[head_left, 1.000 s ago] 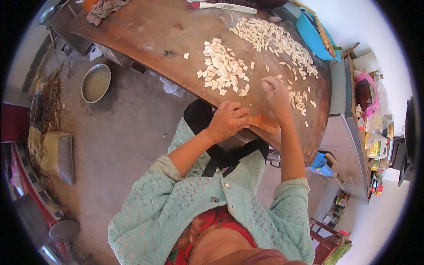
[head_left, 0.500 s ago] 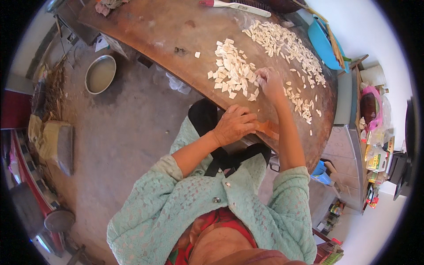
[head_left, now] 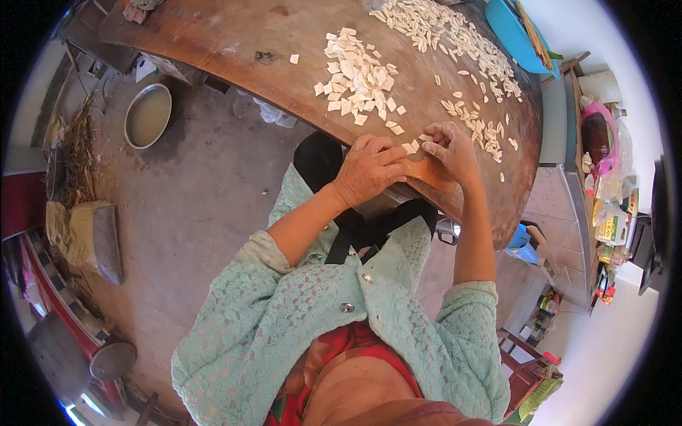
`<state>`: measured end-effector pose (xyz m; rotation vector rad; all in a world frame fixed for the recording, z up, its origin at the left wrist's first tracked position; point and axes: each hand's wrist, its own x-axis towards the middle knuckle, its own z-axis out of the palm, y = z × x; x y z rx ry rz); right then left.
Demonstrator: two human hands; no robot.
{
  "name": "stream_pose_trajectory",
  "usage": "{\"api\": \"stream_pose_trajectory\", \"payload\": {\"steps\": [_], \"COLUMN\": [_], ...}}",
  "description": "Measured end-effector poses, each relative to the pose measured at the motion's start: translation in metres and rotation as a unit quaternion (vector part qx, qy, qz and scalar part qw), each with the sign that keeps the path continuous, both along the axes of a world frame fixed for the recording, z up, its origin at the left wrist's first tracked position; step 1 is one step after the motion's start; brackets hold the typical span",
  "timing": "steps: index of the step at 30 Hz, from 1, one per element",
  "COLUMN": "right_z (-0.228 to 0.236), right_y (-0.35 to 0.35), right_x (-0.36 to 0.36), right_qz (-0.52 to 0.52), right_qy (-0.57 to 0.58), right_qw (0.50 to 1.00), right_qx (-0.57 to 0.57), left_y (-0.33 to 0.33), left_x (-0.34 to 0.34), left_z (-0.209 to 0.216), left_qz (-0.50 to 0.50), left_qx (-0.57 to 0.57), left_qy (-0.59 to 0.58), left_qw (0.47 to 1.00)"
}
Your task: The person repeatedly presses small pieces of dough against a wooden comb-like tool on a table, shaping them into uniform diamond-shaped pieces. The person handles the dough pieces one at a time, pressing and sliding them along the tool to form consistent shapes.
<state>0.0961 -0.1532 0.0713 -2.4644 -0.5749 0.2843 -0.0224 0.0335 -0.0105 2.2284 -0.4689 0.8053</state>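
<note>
At the table's near edge, my left hand [head_left: 369, 170] is closed with its fingertips on a smooth orange-brown flat piece [head_left: 430, 175], its kind unclear. Just right of it, my right hand [head_left: 453, 150] pinches a small pale dough piece [head_left: 424, 138], its fingertips floury. A couple of loose dough squares [head_left: 411, 146] lie between the two hands, by the orange-brown piece. Beyond them spreads a heap of flat, pale dough squares [head_left: 353, 69]. Farther right, many small, elongated, shaped dough pieces [head_left: 455, 32] are scattered, with a nearer cluster [head_left: 474, 122] beside my right hand.
The brown wooden table [head_left: 234, 35] has a curved near edge in front of my lap. A blue basin [head_left: 516, 39] stands at the far right. On the floor at left sits a metal bowl of cloudy liquid [head_left: 148, 116]. Shelves with packages [head_left: 612, 227] stand at right.
My right hand has drawn back from the dough heap toward my left hand, with a dough piece in its fingers. Small dough squares now lie between the hands. The view has shifted slightly.
</note>
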Motion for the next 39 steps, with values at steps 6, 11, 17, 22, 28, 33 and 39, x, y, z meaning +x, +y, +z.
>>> {"api": "stream_pose_trajectory", "payload": {"steps": [6, 11, 17, 22, 28, 33, 39], "right_z": [-0.009, -0.008, 0.005, 0.014, 0.006, 0.001, -0.006], "right_y": [-0.002, -0.016, -0.011, -0.004, -0.013, -0.036, -0.041], "right_x": [0.002, -0.012, -0.042, -0.052, -0.059, -0.053, -0.051], "right_qz": [0.004, -0.052, -0.011, -0.010, -0.126, -0.091, -0.027], "right_qy": [-0.055, -0.007, -0.021, -0.068, 0.084, 0.043, -0.066], "right_qw": [0.998, 0.995, 0.989, 0.990, 0.901, 0.975, 0.997], "right_qx": [0.002, 0.081, 0.149, 0.120, 0.406, 0.197, -0.005], "left_y": [0.001, -0.009, -0.014, -0.017, -0.013, 0.005, 0.000], "left_x": [-0.002, -0.002, 0.023, 0.032, 0.038, 0.039, 0.023], "left_z": [0.002, 0.013, 0.034, 0.034, 0.033, 0.023, 0.020], "left_qz": [-0.006, 0.021, 0.049, 0.029, 0.115, 0.168, 0.053], "left_qx": [-0.006, -0.050, -0.093, -0.063, -0.028, 0.003, 0.006], "left_qy": [0.015, 0.043, 0.012, -0.007, -0.028, 0.027, -0.037], "left_qw": [1.000, 0.998, 0.994, 0.998, 0.993, 0.985, 0.998]}}
